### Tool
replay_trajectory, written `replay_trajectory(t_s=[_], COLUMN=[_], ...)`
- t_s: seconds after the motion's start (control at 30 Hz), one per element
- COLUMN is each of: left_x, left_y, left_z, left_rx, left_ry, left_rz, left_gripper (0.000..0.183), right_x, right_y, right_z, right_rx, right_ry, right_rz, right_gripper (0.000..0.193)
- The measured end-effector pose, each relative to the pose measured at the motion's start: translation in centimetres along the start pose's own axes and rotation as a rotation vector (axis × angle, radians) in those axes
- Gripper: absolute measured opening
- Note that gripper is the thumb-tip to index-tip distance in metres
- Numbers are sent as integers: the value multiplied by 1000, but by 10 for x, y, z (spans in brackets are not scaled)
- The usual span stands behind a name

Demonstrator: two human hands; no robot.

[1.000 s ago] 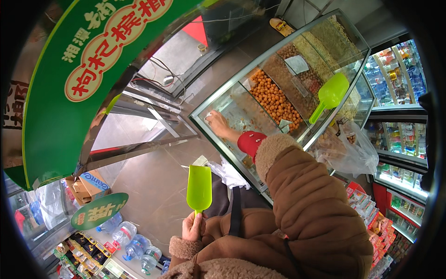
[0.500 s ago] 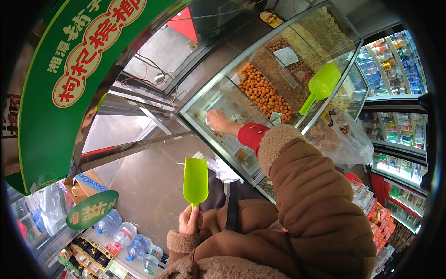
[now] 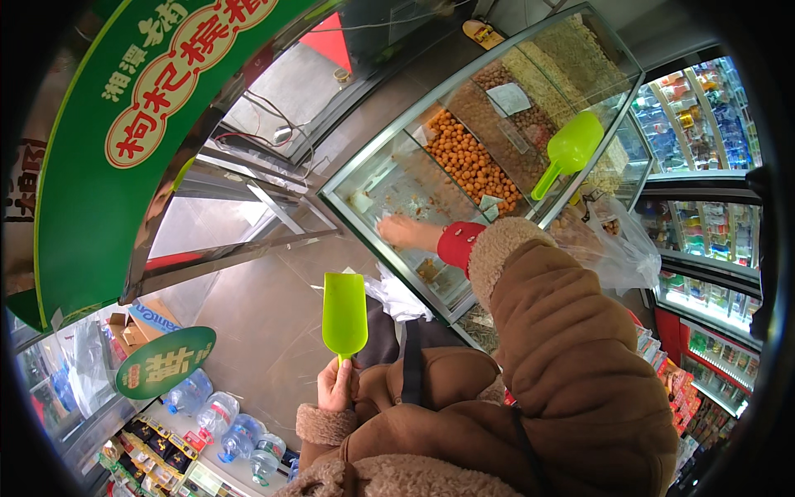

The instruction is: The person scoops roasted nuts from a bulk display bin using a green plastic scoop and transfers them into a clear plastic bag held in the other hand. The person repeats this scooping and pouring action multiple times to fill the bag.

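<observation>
My left hand (image 3: 337,386) is closed around the handle of a lime-green scoop (image 3: 344,313), held upright with its blade up over the floor. My right hand (image 3: 406,233) reaches down into the near-left compartment (image 3: 389,178) of a glass display case. Its fingers are bent together near the compartment's bottom, and a bit of white shows at the fingertips; what it is I cannot make out. Scattered brown crumbs (image 3: 426,201) lie around the hand. Beside this compartment is one filled with round orange-brown snack balls (image 3: 468,157).
A second lime-green scoop (image 3: 574,145) rests on the case's right side above a clear plastic bag (image 3: 609,248). Farther compartments hold pale snacks (image 3: 542,74). Lit drink fridges (image 3: 704,120) stand at right. Large water bottles (image 3: 217,416) line the lower left, below a green sign (image 3: 70,215).
My right hand has moved toward me and slightly right within the compartment. My left hand still holds the scoop, a little higher in view.
</observation>
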State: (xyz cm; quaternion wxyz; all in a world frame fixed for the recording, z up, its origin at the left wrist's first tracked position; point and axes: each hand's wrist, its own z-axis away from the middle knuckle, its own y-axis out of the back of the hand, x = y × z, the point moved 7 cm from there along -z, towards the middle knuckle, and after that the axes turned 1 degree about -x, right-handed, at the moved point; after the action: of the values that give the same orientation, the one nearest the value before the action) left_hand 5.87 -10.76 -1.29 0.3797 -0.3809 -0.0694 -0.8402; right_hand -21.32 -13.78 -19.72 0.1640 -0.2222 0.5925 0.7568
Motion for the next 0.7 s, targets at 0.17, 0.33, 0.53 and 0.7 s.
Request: replay_trajectory(t_s=[0.17,0.33,0.53,0.7], left_x=[0,-7,-13,-18], left_y=[-2,2,8,10], left_z=[-2,2,8,9], left_rx=[-33,-14,28,44], left_ry=[-1,30,31,56], left_rz=[26,32,12,31], left_gripper=[30,30,32,32], right_x=[1,54,95,115], right_y=[-20,13,24,26], right_z=[12,-30,-35,-40], right_rx=[-220,-229,-215,3], right_ry=[19,-267,-636,-715], right_rz=[37,-353,-797,-601], right_gripper=[12,33,34,18])
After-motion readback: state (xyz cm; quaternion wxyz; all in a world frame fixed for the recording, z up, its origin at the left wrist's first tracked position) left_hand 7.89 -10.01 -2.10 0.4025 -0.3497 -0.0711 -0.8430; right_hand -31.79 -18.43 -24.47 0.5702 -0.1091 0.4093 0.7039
